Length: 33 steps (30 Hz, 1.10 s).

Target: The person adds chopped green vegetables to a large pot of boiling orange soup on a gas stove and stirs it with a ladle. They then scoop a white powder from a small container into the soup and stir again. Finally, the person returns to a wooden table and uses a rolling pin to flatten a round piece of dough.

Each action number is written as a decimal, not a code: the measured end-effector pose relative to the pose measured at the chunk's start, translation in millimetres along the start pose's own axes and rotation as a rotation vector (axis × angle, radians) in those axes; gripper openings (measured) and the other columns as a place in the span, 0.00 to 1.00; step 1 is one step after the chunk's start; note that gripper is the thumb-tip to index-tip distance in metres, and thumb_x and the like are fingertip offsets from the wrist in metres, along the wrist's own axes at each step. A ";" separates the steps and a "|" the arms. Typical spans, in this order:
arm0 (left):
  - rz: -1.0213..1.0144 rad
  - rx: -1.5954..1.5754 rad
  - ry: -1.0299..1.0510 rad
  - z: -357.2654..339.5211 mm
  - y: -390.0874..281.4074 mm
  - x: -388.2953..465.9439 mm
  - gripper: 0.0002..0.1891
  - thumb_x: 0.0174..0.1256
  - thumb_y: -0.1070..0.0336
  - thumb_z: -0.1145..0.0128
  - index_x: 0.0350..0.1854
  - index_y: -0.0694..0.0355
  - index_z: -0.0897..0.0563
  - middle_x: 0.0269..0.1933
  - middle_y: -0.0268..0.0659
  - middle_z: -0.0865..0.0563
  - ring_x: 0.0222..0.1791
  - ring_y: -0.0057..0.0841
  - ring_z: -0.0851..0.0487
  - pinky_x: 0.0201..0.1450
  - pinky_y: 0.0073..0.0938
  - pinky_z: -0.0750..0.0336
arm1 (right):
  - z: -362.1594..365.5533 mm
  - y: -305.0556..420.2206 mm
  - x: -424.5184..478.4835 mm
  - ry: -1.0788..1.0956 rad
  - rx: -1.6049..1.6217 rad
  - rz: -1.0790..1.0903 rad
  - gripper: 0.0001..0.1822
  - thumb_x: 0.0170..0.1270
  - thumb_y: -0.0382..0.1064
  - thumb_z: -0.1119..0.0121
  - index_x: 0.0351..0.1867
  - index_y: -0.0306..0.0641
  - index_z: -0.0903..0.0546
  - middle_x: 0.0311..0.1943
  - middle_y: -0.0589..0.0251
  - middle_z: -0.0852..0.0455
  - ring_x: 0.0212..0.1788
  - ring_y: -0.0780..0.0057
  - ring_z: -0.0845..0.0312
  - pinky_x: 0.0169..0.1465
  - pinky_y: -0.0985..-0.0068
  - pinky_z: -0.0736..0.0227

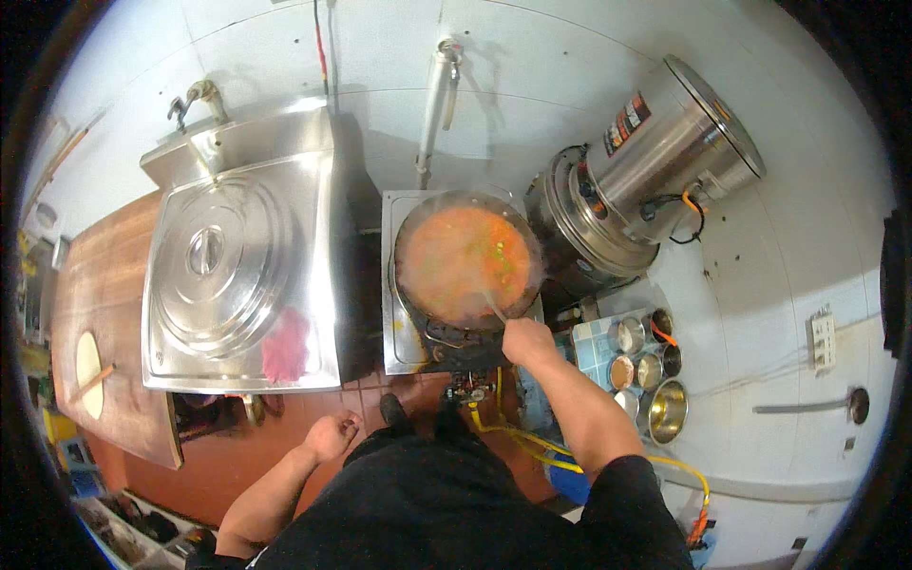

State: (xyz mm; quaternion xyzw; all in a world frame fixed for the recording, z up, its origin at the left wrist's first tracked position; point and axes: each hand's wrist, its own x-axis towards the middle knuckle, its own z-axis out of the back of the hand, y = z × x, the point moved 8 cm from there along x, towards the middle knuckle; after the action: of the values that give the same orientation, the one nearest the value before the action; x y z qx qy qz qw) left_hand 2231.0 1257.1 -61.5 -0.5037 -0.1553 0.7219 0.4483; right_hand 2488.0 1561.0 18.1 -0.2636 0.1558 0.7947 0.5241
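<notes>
My right hand grips the handle of a cooking utensil whose far end is under the surface of an orange-red soup or stew. Green pieces float near the right side of the liquid, and steam blurs part of it. The food fills a wide dark wok on a steel gas stove. My left hand hangs low at my side above the tiled floor, its fingers curled in and nothing visible in them.
Left of the stove stands a steel cooker with a round lid and a pink cloth. A wooden table holds flat dough and a rolling pin. Seasoning bowls, a steel boiler and a yellow hose are at right.
</notes>
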 end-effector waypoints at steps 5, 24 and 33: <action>-0.117 0.067 0.041 20.3 -23.5 8.6 0.12 0.63 0.63 0.46 0.45 0.61 0.20 0.39 0.47 0.15 0.39 0.41 0.16 0.44 0.35 0.23 | 11.0 -0.5 16.5 -0.098 0.111 -0.093 0.11 0.64 0.36 0.48 0.39 0.32 0.17 0.37 0.47 0.14 0.38 0.53 0.17 0.43 0.59 0.22; -0.320 -0.351 0.457 -40.1 -179.3 42.9 0.16 0.73 0.56 0.51 0.48 0.65 0.22 0.38 0.33 0.17 0.39 0.23 0.20 0.45 0.25 0.26 | -54.4 10.3 -89.1 0.007 1.795 -0.092 0.12 0.72 0.41 0.52 0.45 0.34 0.25 0.22 0.67 0.26 0.20 0.79 0.31 0.23 0.78 0.36; -0.063 -0.951 0.370 -100.5 -263.6 58.7 0.10 0.74 0.60 0.53 0.43 0.60 0.22 0.34 0.31 0.21 0.33 0.20 0.24 0.37 0.22 0.28 | -50.2 3.3 -115.0 -0.262 1.439 0.075 0.15 0.72 0.43 0.55 0.37 0.33 0.23 0.21 0.63 0.22 0.23 0.78 0.26 0.27 0.75 0.31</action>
State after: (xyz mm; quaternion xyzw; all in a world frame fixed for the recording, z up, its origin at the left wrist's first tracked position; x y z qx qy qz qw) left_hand 2442.2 1426.4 37.5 -0.7666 -0.3998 0.4561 0.2109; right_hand 2533.7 1447.0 44.1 0.2483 0.5842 0.5382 0.5545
